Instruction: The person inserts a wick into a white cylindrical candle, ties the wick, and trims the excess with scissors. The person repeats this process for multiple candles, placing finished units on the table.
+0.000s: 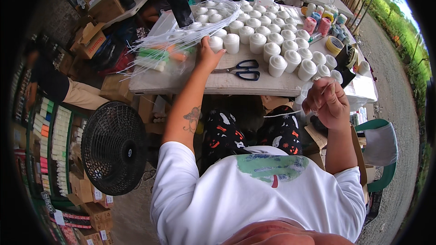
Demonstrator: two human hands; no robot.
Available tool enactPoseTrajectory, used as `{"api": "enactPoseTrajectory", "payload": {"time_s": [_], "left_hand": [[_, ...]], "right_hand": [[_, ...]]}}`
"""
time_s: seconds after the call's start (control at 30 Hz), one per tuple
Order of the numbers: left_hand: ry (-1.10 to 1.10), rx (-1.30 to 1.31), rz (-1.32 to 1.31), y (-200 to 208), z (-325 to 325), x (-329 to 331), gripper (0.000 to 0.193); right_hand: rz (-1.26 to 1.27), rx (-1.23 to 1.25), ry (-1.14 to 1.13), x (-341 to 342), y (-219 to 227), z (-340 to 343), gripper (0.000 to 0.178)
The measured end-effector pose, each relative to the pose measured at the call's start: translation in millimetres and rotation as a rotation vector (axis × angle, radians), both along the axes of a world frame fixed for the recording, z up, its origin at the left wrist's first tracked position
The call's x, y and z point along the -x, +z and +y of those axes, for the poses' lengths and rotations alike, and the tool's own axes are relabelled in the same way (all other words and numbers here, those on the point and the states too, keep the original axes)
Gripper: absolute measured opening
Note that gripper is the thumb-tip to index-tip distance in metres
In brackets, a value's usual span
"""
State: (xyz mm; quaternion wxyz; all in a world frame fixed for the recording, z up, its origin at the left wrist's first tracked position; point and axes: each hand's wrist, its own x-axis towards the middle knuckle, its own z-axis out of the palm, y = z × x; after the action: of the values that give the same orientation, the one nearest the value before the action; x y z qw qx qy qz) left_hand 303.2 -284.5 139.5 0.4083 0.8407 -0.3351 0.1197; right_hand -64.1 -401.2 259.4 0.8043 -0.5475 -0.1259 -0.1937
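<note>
Head view: the left hand (210, 55), upper middle of the frame, has thumb and fingers curled round a white domed container (215, 45) at the near left end of the batch; can't tell if it's lifted. Right hand (328, 102), right of centre, is raised off the near table edge, fingertips pinched narrow on a thin white strand (281, 114) that trails out to the left; exact grip point too small to make out. From where I stand, rows of similar white containers (272, 51) fill the upper middle of the white table (268, 85), lids up. Blue-handled scissors (233, 69) lie on the table just right of the left wrist, blades pointing left. Loose bundle of white strips (181, 36), upper left of centre. Coloured containers (310, 25), upper right. Black fan (113, 149), lower left. Green chair (389, 177), lower right.
</note>
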Motion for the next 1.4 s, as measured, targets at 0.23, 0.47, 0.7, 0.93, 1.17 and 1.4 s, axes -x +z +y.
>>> {"api": "enactPoseTrajectory", "payload": {"time_s": [0.23,0.47,0.7,0.93,1.17,1.4], "left_hand": [[0.090,0.048,-0.119,1,-7,1,0.073],[-0.514,0.887,1.197,45,47,111,0.045],[-0.739,0.864,1.423,49,68,179,0.051],[-0.826,0.905,1.489,50,76,190,0.056],[-0.933,0.902,1.582,55,75,189,0.061],[-0.769,0.814,1.485,51,71,193,0.044]], "right_hand": [[0.494,0.040,-0.154,-28,-51,7,0.030],[0.378,0.283,-0.383,-32,-70,29,0.013],[0.215,0.821,-0.657,-20,-32,70,0.011],[0.160,0.866,-0.712,2,-20,80,0.010],[0.159,0.833,-0.721,3,-15,83,0.010],[0.125,0.925,-0.750,-6,-22,76,0.012]]}}
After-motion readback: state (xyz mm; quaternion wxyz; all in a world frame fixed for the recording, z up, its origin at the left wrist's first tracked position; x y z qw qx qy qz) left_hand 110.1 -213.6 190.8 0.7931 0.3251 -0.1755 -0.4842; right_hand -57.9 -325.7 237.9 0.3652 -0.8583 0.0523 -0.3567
